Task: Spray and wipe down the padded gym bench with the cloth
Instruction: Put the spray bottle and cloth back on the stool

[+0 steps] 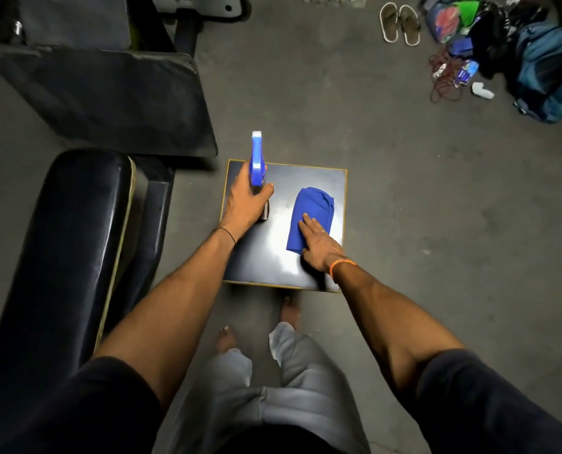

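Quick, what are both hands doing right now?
Left hand: closed, holding the spray bottle.
Right hand: open, resting flat on the blue cloth.

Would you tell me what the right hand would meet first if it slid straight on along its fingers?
The rest of the blue cloth: the right hand lies flat on its near end, fingers aimed along it; beyond seems bare stool top.

Bare floor [437, 224] lies open right of the stool [309, 178]. The padded bench [66, 250] (long, black) blocks the left.
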`<act>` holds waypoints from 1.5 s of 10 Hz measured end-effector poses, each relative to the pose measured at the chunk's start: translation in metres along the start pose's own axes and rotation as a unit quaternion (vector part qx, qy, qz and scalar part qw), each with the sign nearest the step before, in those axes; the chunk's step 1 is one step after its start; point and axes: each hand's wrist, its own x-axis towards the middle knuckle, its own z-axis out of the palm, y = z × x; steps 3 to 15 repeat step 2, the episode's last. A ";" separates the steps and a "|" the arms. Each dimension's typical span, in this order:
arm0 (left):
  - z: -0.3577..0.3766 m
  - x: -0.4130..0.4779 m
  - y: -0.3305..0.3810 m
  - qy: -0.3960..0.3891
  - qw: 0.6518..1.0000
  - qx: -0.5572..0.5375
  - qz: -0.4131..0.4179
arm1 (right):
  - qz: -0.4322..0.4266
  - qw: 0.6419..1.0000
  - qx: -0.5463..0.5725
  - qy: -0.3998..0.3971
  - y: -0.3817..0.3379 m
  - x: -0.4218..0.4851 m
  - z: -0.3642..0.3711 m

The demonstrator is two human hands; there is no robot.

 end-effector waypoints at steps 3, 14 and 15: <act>-0.009 -0.001 0.003 -0.028 0.999 -0.017 -0.038 | 0.055 0.993 0.067 0.077 -0.020 -0.027 -0.005; -0.009 -0.001 0.003 -0.028 0.999 -0.017 -0.038 | 0.055 0.993 0.067 0.077 -0.020 -0.027 -0.005; -0.009 -0.001 0.003 -0.028 0.999 -0.017 -0.038 | 0.055 0.993 0.067 0.077 -0.020 -0.027 -0.005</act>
